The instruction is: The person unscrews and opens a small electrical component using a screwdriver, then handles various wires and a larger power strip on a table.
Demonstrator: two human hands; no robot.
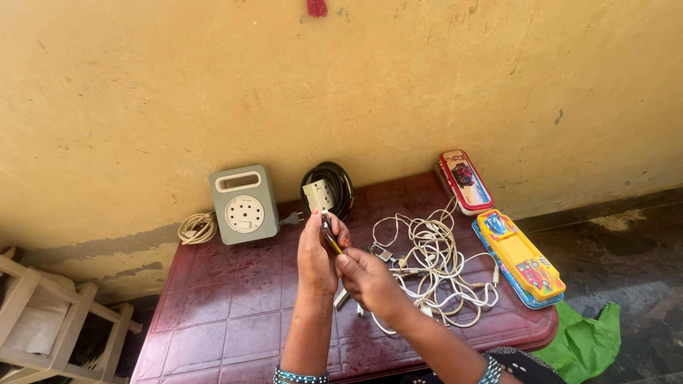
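Head view: left hand [316,259] pinches a small yellow-handled tool [331,242], right hand [366,279] steadies its lower end (tip hidden); next, careful alignment over white cables [434,267].

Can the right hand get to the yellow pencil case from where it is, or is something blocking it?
Probably yes. The right hand is busy with a small yellow-handled tool, and only the low tangle of white cables lies between it and the yellow pencil case; it could reach over.
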